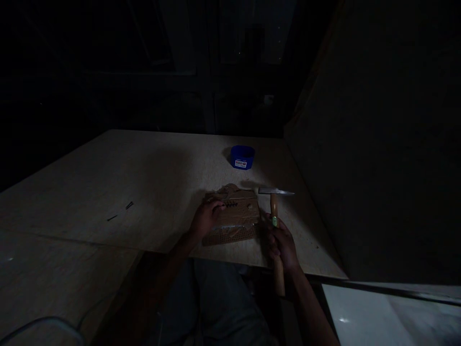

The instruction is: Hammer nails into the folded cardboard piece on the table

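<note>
A torn, layered piece of corrugated cardboard (236, 217) lies near the front edge of the table. Several dark nails (231, 204) stand in a short row in its upper part. My left hand (205, 220) rests over the cardboard's left side, thumb and finger pinched on what looks like a dark nail at the row's left end; the dim light hides detail. Right of the cardboard, my right hand (283, 242) is wrapped around the wooden handle of a hammer (274, 204). Its metal head points up and away from me, above the table.
A blue plastic tub (242, 157) with a white label stands behind the cardboard. Loose dark nails (129, 205) lie on the pale table (162, 168) at the left. A tall panel (378, 168) borders the right side. A cable (50, 319) curves at lower left.
</note>
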Demonstrator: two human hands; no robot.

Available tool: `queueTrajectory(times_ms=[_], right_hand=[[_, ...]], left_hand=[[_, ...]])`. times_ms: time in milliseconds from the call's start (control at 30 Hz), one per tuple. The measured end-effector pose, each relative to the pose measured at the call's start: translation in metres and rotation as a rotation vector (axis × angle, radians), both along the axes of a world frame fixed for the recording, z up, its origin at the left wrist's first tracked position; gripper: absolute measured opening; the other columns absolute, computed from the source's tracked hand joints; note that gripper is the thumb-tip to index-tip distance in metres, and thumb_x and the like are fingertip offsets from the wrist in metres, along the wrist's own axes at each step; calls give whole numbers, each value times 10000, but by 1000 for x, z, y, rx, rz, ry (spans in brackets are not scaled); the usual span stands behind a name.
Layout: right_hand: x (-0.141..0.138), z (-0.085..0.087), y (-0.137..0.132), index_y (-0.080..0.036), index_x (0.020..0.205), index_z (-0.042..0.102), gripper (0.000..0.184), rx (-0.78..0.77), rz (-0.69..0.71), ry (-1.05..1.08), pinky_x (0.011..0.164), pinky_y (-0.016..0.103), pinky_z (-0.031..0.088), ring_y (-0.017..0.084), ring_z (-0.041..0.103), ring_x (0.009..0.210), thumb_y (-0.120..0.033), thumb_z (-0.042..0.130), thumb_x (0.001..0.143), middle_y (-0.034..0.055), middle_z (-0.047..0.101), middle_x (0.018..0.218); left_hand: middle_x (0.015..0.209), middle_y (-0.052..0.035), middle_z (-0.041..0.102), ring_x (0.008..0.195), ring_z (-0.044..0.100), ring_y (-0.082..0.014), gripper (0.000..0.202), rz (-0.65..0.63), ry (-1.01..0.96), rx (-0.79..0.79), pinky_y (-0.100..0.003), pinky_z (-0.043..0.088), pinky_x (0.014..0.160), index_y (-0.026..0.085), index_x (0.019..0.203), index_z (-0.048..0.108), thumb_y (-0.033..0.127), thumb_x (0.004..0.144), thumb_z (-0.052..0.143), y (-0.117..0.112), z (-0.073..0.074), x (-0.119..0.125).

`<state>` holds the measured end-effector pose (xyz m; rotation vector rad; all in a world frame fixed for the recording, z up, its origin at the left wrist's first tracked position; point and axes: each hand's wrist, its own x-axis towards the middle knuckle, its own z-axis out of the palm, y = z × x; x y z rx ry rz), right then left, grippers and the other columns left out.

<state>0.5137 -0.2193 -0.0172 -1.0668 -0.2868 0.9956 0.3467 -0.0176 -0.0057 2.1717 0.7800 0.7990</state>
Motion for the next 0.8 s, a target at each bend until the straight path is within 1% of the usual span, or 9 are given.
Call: queueTrajectory(times_ms=[100, 200, 300, 400, 500, 633, 800], right_hand=[[-8, -1, 0, -196, 1215, 582, 536, -60, 18, -150, 244, 140, 291, 38, 315, 276, -448, 752, 773, -115, 503, 499], [-14, -1, 1, -185, 1157, 608, 451, -106, 68, -293, 256, 139, 294, 44, 351, 291, -464, 708, 817, -103, 499, 505], [-17, 0, 2, -181, 1077, 629, 373, -132, 104, -379, 263, 142, 292, 45, 367, 294, -468, 670, 841, -93, 498, 514], [-18, 0, 4, -187, 1097, 621, 373, -139, 105, -397, 260, 150, 300, 50, 379, 293, -460, 659, 846, -93, 502, 534], [-18, -1, 5, -189, 1079, 605, 360, -138, 102, -381, 257, 150, 298, 51, 385, 293, -467, 647, 856, -95, 498, 547], [-18, 1, 6, -185, 1020, 597, 338, -143, 102, -400, 261, 146, 298, 46, 382, 297, -477, 648, 858, -93, 495, 554], [-18, 2, 6, -181, 1007, 600, 344, -148, 95, -426, 263, 149, 305, 49, 386, 308, -486, 652, 856, -93, 489, 550]], left_hand=[[949, -76, 731, 936, 655, -227, 148, -17, 18, 43, -390, 519, 904, 197, 881, 742, 189, 888, 594, 3, -3, 3], [950, -63, 744, 927, 663, -219, 186, -13, 22, 12, -380, 526, 904, 204, 906, 749, 161, 897, 568, 4, -9, 6], [970, -52, 751, 945, 670, -218, 200, 16, 19, -8, -370, 530, 909, 213, 902, 754, 159, 899, 561, 4, -13, 8], [989, -50, 751, 957, 672, -219, 202, 35, 12, -14, -364, 531, 907, 214, 912, 752, 184, 913, 552, 3, -15, 8], [1001, -53, 745, 964, 669, -216, 218, 19, 26, 6, -359, 527, 904, 212, 947, 747, 191, 929, 531, 2, -14, 7], [1002, -65, 729, 971, 658, -220, 244, 7, 66, 56, -361, 520, 905, 201, 958, 741, 173, 935, 500, 1, -13, 6], [1006, -62, 708, 992, 636, -223, 260, -6, 99, 113, -366, 516, 918, 215, 942, 742, 132, 915, 497, 2, -14, 5]])
